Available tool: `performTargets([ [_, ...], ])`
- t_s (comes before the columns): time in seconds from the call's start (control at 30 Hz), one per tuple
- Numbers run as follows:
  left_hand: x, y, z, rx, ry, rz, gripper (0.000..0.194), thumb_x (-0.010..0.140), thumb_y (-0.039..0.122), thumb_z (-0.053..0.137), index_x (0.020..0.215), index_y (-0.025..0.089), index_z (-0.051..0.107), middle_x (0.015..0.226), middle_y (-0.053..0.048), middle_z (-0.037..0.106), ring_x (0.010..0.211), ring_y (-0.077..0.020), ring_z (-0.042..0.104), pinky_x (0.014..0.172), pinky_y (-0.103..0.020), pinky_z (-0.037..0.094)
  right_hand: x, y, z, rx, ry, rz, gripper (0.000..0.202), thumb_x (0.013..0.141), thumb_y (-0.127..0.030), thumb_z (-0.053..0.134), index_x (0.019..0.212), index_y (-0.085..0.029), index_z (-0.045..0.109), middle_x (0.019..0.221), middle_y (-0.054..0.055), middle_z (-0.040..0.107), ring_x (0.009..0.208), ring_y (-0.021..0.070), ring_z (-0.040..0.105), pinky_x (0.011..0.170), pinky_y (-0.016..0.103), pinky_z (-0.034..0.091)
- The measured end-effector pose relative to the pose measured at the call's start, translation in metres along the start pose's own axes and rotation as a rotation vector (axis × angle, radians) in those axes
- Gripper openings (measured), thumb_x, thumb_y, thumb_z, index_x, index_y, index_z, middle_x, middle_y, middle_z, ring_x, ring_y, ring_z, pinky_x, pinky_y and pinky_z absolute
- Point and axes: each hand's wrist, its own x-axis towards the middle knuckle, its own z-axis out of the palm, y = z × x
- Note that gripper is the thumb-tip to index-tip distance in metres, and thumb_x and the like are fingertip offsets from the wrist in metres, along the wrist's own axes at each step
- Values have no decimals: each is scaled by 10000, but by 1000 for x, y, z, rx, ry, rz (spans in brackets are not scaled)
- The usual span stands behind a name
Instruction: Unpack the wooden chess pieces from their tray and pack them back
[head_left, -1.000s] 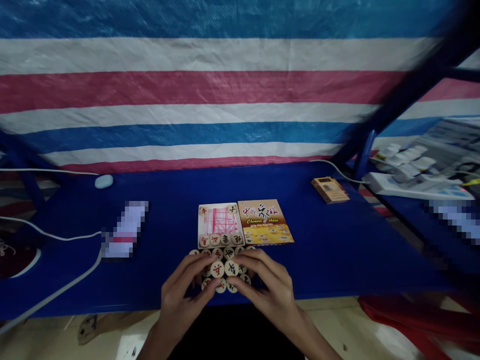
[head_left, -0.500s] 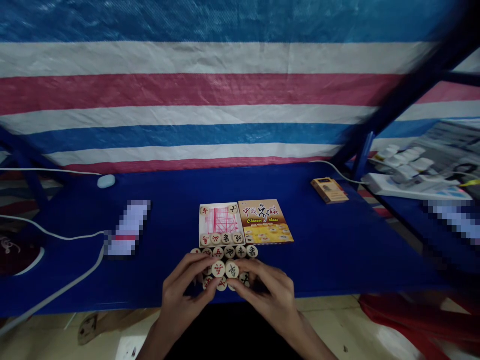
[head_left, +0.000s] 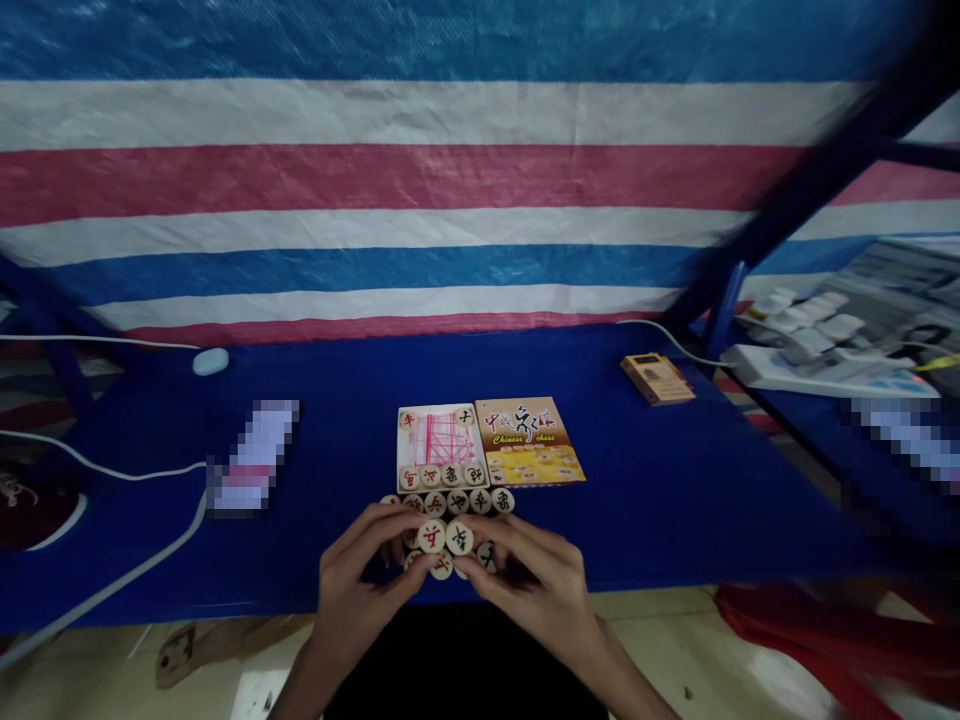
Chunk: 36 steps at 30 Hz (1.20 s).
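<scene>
Pinching a red-marked chess piece (head_left: 432, 537) in the left hand (head_left: 366, 570) and a black-marked chess piece (head_left: 459, 538) in the right hand (head_left: 536, 572), side by side over other pieces (head_left: 458, 502) near the tabletop's front edge (head_left: 645, 580).

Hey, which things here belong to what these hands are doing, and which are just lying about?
Likely belong:
- red-lettered piece, in the left hand
- black-lettered piece, in the right hand
- other chess pieces
- open box
- Chinese chess lid

Likely just lying about:
- small tan box
- white oval object
- power strip
</scene>
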Motion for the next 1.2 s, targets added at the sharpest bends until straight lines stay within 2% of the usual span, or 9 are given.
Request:
performTargets([
  [0.23, -2, 0, 1, 4, -20, 4, 309, 848, 192, 765, 1143, 266, 713, 1082, -28, 725, 766, -110, 697, 668, -217, 598, 0, 5, -7, -36, -49, 21, 310, 895, -224, 734, 1197, -259, 670, 830, -24, 729, 534, 79, 563, 527, 220, 532],
  [0.33, -4, -2, 3, 14, -14, 13, 299, 857, 191, 756, 1144, 267, 719, 1081, -30, 737, 799, -119, 714, 687, -221, 611, 0, 6, -6, -50, -33, 32, 287, 894, -238, 736, 1173, -253, 670, 814, -28, 731, 535, 79, 571, 531, 216, 535],
  [0.47, -4, -2, 4, 67, 11, 13, 282, 859, 193, 751, 1134, 248, 726, 1085, -50, 748, 927, -164, 736, 787, -273, 630, 0, 4, -2, -48, -7, 53, 255, 900, -262, 729, 1149, -247, 676, 785, -25, 724, 555, 86, 594, 518, 209, 529],
  [0.6, -4, -1, 4, 61, 11, -2, 276, 864, 171, 736, 1133, 234, 722, 1090, -64, 745, 885, -155, 735, 732, -265, 629, -1, 2, -1, -42, -15, 75, 244, 905, -277, 722, 1145, -250, 681, 783, -21, 725, 551, 92, 596, 507, 217, 531],
  [0.8, -4, 0, 4, 57, 10, 4, 280, 867, 166, 734, 1137, 237, 713, 1085, -61, 741, 922, -164, 735, 798, -294, 633, -2, 1, 1, -48, 14, 74, 217, 906, -274, 714, 1119, -242, 690, 794, -12, 733, 567, 101, 617, 511, 223, 540],
  [1.07, -1, 1, 4, 52, -17, -4, 281, 867, 170, 737, 1134, 250, 705, 1073, -41, 734, 888, -142, 725, 733, -239, 611, -1, 2, 3, -29, 24, 65, 244, 886, -247, 737, 1123, -248, 679, 794, -22, 729, 562, 98, 608, 530, 227, 535],
  [1.2, -1, 3, 4, 68, 17, 7, 280, 868, 169, 734, 1136, 243, 694, 1072, -44, 718, 904, -145, 712, 737, -240, 603, -2, 1, 2, -39, 22, 68, 261, 882, -236, 736, 1134, -254, 672, 802, -19, 717, 599, 107, 619, 539, 240, 522],
])
